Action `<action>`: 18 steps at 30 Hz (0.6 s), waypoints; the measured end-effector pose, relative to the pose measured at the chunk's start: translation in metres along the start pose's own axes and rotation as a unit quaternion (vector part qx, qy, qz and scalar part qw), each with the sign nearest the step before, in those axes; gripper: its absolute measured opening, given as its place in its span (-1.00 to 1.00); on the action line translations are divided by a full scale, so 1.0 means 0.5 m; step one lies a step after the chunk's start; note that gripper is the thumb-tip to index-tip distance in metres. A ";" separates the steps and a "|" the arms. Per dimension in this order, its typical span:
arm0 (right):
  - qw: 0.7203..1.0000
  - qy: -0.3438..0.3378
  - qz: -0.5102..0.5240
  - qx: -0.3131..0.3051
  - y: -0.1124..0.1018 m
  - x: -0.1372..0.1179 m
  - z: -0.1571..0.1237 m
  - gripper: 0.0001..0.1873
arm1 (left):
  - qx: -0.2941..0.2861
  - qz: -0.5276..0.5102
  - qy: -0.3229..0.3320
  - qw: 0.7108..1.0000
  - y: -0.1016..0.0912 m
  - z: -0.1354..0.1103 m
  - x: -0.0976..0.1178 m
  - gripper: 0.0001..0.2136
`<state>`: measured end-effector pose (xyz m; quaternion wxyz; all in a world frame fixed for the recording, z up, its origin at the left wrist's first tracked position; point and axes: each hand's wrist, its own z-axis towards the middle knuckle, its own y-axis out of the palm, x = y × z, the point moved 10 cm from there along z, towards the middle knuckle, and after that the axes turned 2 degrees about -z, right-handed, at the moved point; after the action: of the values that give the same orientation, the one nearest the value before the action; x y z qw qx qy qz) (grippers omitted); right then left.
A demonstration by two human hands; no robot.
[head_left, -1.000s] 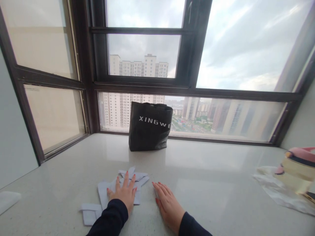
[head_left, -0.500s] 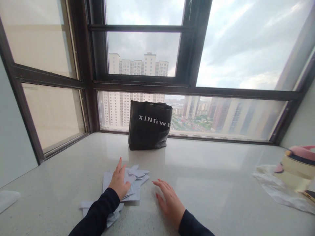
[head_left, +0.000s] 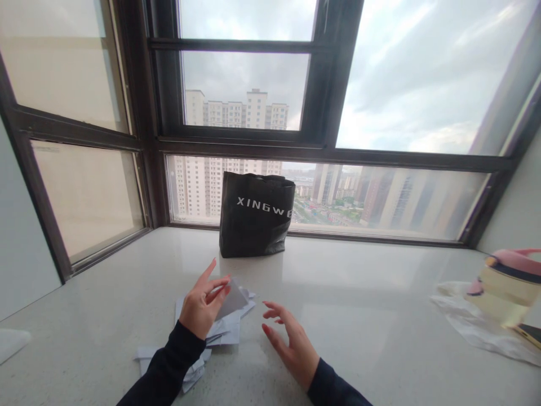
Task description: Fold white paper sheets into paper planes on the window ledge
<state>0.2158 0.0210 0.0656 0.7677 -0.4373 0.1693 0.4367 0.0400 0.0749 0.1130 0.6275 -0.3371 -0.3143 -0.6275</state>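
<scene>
My left hand [head_left: 203,301] pinches a piece of white paper [head_left: 233,299] between thumb and fingers, its index finger pointing up and away. The paper is tilted above a loose pile of paper pieces [head_left: 228,331] on the pale sill. More paper scraps [head_left: 195,372] lie nearer to me, partly hidden under my left sleeve. To the right of the pile, my right hand [head_left: 291,349] hovers with thumb and fingers apart and nothing between them.
A black bag [head_left: 256,225] with white letters stands upright by the window. At the right are a pink-lidded bottle [head_left: 507,287], a crumpled white tissue [head_left: 460,321] and a phone [head_left: 530,334]. Something white [head_left: 12,344] lies at the left edge.
My left hand has closed on a piece of paper and lifted it off the pile. My right hand's thumb and fingers have spread a little wider.
</scene>
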 end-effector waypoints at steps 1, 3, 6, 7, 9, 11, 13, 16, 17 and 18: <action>1.000 0.002 0.021 -0.004 0.001 -0.003 0.000 -0.63 | -0.006 -0.020 0.010 1.000 0.013 -0.009 0.015 -0.81; 0.998 0.007 0.053 -0.013 0.003 -0.006 0.002 -0.58 | -0.029 -0.059 0.008 0.998 0.044 -0.028 0.031 -0.84; 0.997 0.019 0.071 -0.019 0.007 -0.001 0.005 -0.66 | -0.068 -0.112 -0.033 0.991 0.086 -0.054 0.024 -0.86; 0.997 0.026 0.072 -0.017 0.008 0.004 0.006 -0.71 | -0.077 -0.122 -0.047 0.988 0.094 -0.060 0.018 -0.85; 0.996 0.042 0.082 -0.003 0.005 0.016 0.008 -0.70 | -0.095 -0.120 -0.070 0.986 0.105 -0.067 0.003 -0.82; 0.992 0.059 0.110 0.016 -0.001 0.029 0.008 -0.67 | -0.115 -0.089 -0.091 0.985 0.112 -0.071 -0.016 -0.71; 0.986 0.072 0.148 0.031 -0.007 0.038 0.008 -0.68 | -0.150 -0.050 -0.112 0.981 0.122 -0.076 -0.035 -0.59; 0.976 0.088 0.195 0.038 -0.013 0.044 0.008 -0.68 | -0.237 -0.051 -0.158 0.957 0.161 -0.100 -0.059 -0.51; 0.973 0.092 0.206 0.039 -0.014 0.044 0.008 -0.68 | -0.264 -0.074 -0.186 0.943 0.177 -0.113 -0.066 -0.49; 0.971 0.096 0.214 0.040 -0.015 0.045 0.009 -0.67 | -0.282 -0.102 -0.217 0.929 0.190 -0.126 -0.074 -0.48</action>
<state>0.2338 0.0347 0.0574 0.6534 -0.3996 0.3497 0.5395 0.1327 0.0429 0.0438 0.3556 -0.5943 -0.2851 -0.6626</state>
